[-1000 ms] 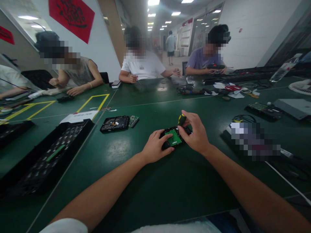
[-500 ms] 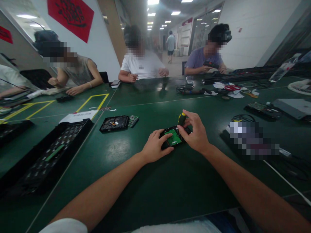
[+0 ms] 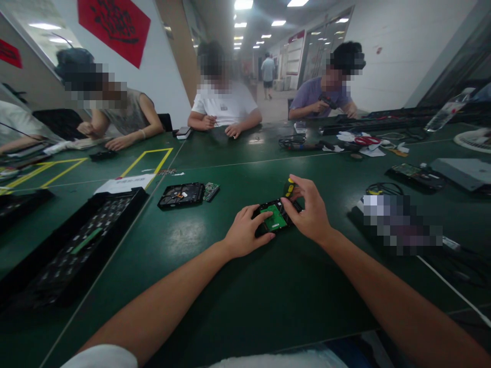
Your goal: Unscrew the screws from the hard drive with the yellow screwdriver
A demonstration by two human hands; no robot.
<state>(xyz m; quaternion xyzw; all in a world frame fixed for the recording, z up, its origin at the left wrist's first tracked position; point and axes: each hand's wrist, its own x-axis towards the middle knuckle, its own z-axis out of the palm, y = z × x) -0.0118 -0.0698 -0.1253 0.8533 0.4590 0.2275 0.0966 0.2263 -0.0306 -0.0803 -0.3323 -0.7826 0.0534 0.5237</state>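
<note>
A black hard drive (image 3: 275, 219) with a green circuit board on top lies on the dark green table (image 3: 215, 286) in front of me. My left hand (image 3: 244, 236) grips its near left end, thumb and fingers curled around it. My right hand (image 3: 309, 210) is closed on a small screwdriver (image 3: 288, 188) with a yellow and black handle, held upright over the drive's far right corner.
A second opened hard drive (image 3: 181, 194) and a loose green board (image 3: 211, 190) lie to the left. A long black tray (image 3: 72, 245) runs along the left. Cables, boards and a grey box (image 3: 462, 169) sit at the right. Several people work at the far side.
My hands stay on the drive and screwdriver; the handle has turned slightly. The person in the white shirt across the table has lowered a hand to the table.
</note>
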